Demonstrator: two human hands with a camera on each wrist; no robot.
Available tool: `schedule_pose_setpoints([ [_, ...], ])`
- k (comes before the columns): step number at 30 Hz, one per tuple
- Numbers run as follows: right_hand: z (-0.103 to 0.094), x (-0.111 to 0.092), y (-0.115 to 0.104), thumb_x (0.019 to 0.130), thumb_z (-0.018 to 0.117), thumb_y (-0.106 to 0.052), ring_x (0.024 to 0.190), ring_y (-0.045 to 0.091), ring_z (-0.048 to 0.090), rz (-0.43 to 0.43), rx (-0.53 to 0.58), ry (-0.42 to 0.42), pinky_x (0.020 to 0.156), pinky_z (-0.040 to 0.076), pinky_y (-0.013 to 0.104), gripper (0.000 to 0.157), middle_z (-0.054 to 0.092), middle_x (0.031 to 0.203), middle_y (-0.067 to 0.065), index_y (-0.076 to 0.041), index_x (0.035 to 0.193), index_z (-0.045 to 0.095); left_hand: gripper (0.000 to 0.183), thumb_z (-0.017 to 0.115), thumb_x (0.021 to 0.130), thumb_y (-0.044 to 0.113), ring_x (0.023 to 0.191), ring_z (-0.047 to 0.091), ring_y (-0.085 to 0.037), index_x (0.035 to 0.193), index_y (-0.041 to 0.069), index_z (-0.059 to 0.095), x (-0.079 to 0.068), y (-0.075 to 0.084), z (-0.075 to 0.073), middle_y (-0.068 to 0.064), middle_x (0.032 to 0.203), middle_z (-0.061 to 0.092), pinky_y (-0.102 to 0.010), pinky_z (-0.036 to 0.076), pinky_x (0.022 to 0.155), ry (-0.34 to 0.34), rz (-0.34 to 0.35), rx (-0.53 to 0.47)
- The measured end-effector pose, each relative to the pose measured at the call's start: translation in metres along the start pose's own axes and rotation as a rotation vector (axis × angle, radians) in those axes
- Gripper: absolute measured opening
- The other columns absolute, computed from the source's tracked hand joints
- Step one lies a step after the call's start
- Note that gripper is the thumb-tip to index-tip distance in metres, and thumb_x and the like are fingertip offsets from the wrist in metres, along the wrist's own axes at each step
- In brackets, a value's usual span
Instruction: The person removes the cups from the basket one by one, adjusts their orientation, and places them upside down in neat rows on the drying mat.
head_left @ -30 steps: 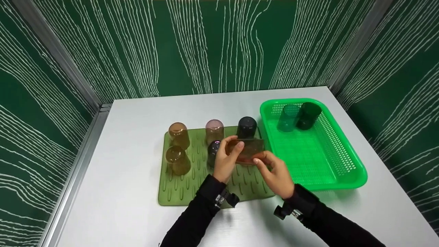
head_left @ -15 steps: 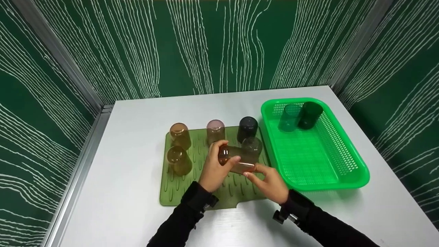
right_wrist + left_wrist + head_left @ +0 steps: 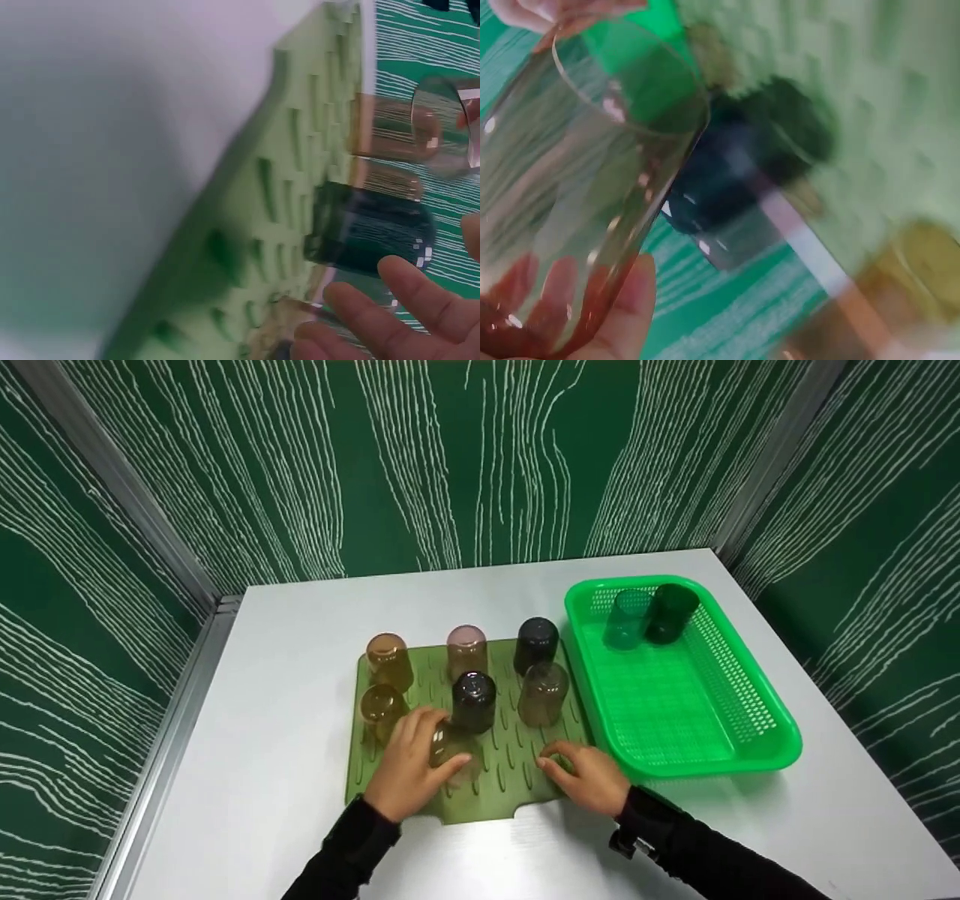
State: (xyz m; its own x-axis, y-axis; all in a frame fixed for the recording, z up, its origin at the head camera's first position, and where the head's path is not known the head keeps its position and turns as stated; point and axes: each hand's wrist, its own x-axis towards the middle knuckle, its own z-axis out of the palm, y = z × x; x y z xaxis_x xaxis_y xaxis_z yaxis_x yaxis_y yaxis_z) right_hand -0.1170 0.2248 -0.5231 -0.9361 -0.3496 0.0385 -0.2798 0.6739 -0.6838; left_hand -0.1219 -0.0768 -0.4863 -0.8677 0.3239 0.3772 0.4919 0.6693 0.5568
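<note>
My left hand (image 3: 405, 772) grips a see-through brownish drinking glass (image 3: 454, 754) low over the front of the green ridged mat (image 3: 480, 811). In the left wrist view, my fingers wrap the glass near its base and its round rim faces away from them. My right hand (image 3: 592, 776) holds nothing; its fingers are loosely bent over the mat's front right part. Just behind the held glass is an upside-down dark glass (image 3: 474, 705). To its right stands a grey-brown glass (image 3: 544, 697), and a yellow-brown one (image 3: 381, 709) is partly hidden behind my left hand.
Along the mat's back edge stand an upside-down amber glass (image 3: 390, 664), a pink glass (image 3: 467, 649) and a black glass (image 3: 537, 643). At right, a green plastic basket (image 3: 784, 735) holds a teal glass (image 3: 626, 619) and a dark glass (image 3: 670, 615). White table surrounds the mat.
Both hands held the glass sideways before; my right hand has let go of it. My left hand has carried it left and toward the mat's front, uncovering the dark and grey-brown glasses.
</note>
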Motion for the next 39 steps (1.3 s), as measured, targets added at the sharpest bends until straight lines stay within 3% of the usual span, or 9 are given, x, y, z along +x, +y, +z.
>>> schedule_pose_setpoints([
  [5, 0.026, 0.003, 0.052, 0.115, 0.065, -0.041, 0.130, 0.050, 0.072, -0.039, -0.126, -0.017, 0.109, 0.059, 0.067, 0.043, 0.075, 0.140, 0.027, -0.003, 0.131, 0.077, 0.057, 0.094, 0.089, 0.023, 0.124, 0.068, -0.037, 0.134, 0.000, 0.070, -0.029, -0.018, -0.010, -0.019, 0.133, 0.071, -0.054, 0.064, 0.106, -0.006, -0.009, 0.183],
  [10, 0.041, 0.003, 0.083, 0.113, 0.064, -0.053, 0.146, 0.052, 0.063, -0.012, -0.263, -0.087, 0.119, 0.054, 0.069, 0.059, 0.062, 0.161, 0.030, -0.007, 0.150, 0.069, 0.057, 0.094, 0.088, 0.018, 0.123, 0.069, -0.037, 0.137, 0.001, 0.071, -0.041, -0.033, -0.012, -0.020, 0.137, 0.069, -0.050, 0.067, 0.095, -0.025, -0.015, 0.299],
  [17, 0.020, -0.003, 0.043, 0.108, 0.073, -0.037, 0.154, 0.069, 0.041, 0.061, -0.186, -0.228, 0.116, 0.045, 0.084, 0.063, 0.043, 0.170, 0.040, 0.001, 0.158, 0.061, 0.054, 0.095, 0.082, 0.012, 0.114, 0.070, -0.036, 0.130, 0.000, 0.073, -0.040, -0.049, -0.009, -0.020, 0.127, 0.067, -0.048, 0.067, 0.091, 0.011, 0.042, 0.408],
  [23, 0.010, -0.007, 0.016, 0.108, 0.075, -0.030, 0.161, 0.068, 0.033, 0.115, -0.165, -0.291, 0.123, 0.040, 0.082, 0.063, 0.040, 0.175, 0.035, 0.002, 0.160, 0.058, 0.056, 0.097, 0.080, 0.012, 0.111, 0.069, -0.037, 0.128, 0.000, 0.072, -0.037, -0.059, -0.002, -0.022, 0.125, 0.066, -0.050, 0.065, 0.091, 0.048, 0.066, 0.437],
  [27, 0.009, -0.007, 0.012, 0.107, 0.075, -0.027, 0.160, 0.069, 0.033, 0.107, -0.159, -0.293, 0.124, 0.039, 0.082, 0.061, 0.042, 0.174, 0.035, 0.004, 0.158, 0.060, 0.057, 0.098, 0.079, 0.015, 0.106, 0.066, -0.037, 0.127, 0.000, 0.072, -0.038, -0.068, 0.008, -0.021, 0.123, 0.065, -0.050, 0.063, 0.087, 0.093, 0.101, 0.450],
  [32, 0.006, -0.008, 0.010, 0.108, 0.074, -0.026, 0.161, 0.070, 0.030, 0.127, -0.124, -0.305, 0.127, 0.034, 0.084, 0.058, 0.042, 0.173, 0.037, 0.004, 0.156, 0.062, 0.060, 0.100, 0.079, 0.025, 0.111, 0.068, -0.038, 0.127, 0.002, 0.073, -0.040, -0.065, 0.008, -0.019, 0.125, 0.067, -0.051, 0.063, 0.088, 0.096, 0.102, 0.531],
  [39, -0.001, -0.007, -0.001, 0.110, 0.072, -0.027, 0.157, 0.073, 0.035, 0.056, -0.103, -0.265, 0.125, 0.035, 0.085, 0.056, 0.046, 0.170, 0.039, 0.003, 0.156, 0.062, 0.063, 0.098, 0.085, 0.038, 0.123, 0.068, -0.039, 0.132, 0.003, 0.074, -0.039, -0.045, -0.001, -0.018, 0.131, 0.070, -0.057, 0.060, 0.102, 0.013, 0.013, 0.585],
])
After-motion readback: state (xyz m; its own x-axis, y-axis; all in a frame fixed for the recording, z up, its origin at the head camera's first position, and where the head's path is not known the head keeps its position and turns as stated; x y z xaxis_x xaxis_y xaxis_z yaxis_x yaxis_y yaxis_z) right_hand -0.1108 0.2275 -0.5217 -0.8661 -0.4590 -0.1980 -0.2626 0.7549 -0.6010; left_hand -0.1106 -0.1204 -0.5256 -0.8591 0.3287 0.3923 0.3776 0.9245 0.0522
